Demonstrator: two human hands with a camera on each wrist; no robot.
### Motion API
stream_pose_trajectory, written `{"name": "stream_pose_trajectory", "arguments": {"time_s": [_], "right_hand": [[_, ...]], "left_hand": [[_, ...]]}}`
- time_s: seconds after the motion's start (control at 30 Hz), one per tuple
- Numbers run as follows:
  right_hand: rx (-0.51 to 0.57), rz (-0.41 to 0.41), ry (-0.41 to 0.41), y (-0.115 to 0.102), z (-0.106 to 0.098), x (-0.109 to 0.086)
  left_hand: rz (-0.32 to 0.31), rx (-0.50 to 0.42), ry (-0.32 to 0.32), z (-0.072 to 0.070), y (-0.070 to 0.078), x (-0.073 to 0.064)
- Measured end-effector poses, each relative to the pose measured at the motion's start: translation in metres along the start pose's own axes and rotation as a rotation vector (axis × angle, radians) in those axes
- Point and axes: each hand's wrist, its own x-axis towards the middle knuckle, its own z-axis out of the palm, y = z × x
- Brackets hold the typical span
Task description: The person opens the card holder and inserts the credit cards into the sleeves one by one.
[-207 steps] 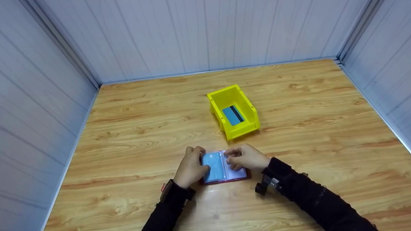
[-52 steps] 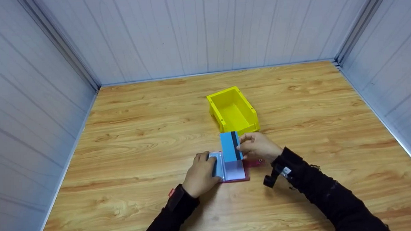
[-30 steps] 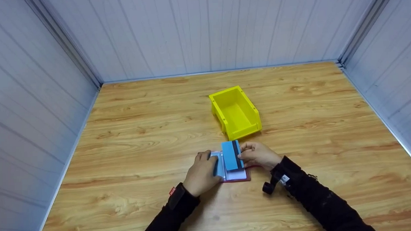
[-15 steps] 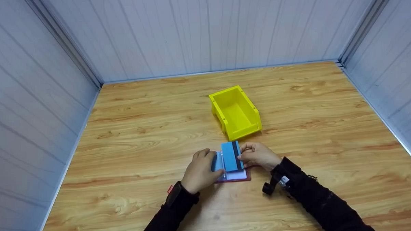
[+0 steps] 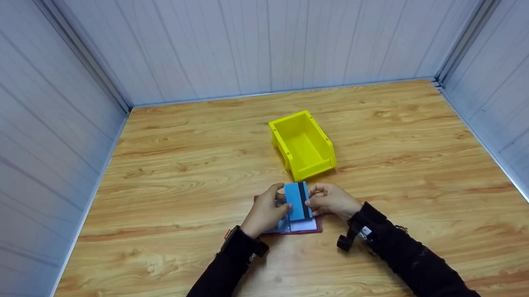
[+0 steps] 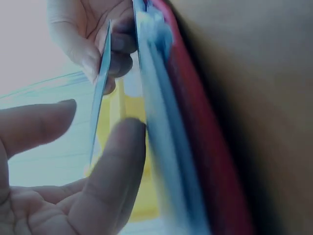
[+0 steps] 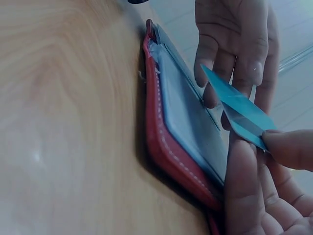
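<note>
A blue card with a black stripe is held above an open red card holder with clear sleeves. My right hand pinches its right edge between thumb and fingers, as the right wrist view shows of the card. On the other side my left hand has its thumb and fingers spread around the card's left edge. In the left wrist view a gap shows between the left thumb and the card. Seen from the side, the holder's red cover lies on the table with its sleeves upward.
Just beyond the card holder stands a yellow bin with a low front, and nothing shows inside it. The wooden table is bordered by pale panelled walls at the back and both sides.
The blue card left the yellow bin and came over the holder in my right hand, then dropped slightly nearer. My left hand has moved off the holder's left page toward the card.
</note>
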Motion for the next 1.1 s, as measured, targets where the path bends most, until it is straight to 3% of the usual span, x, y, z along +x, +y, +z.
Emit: {"name": "stream_pose_trajectory", "arguments": {"time_s": [0.17, 0.3, 0.63, 0.87, 1.1], "right_hand": [[0.015, -0.013, -0.004, -0.001, 0.002, 0.000], [0.023, -0.010, 0.001, 0.000, 0.002, 0.001], [0.015, -0.029, -0.022, 0.000, 0.001, -0.003], [-0.089, -0.026, 0.030, -0.005, -0.003, -0.004], [-0.268, -0.058, 0.058, -0.008, -0.005, -0.008]], "left_hand": [[0.007, 0.047, 0.017, 0.004, 0.000, 0.003], [0.014, 0.012, 0.041, 0.005, 0.001, 0.003], [0.108, 0.022, 0.091, 0.003, 0.000, 0.000], [0.113, -0.027, 0.107, -0.007, 0.001, -0.004], [0.092, -0.052, 0.094, -0.016, -0.003, -0.010]]}}
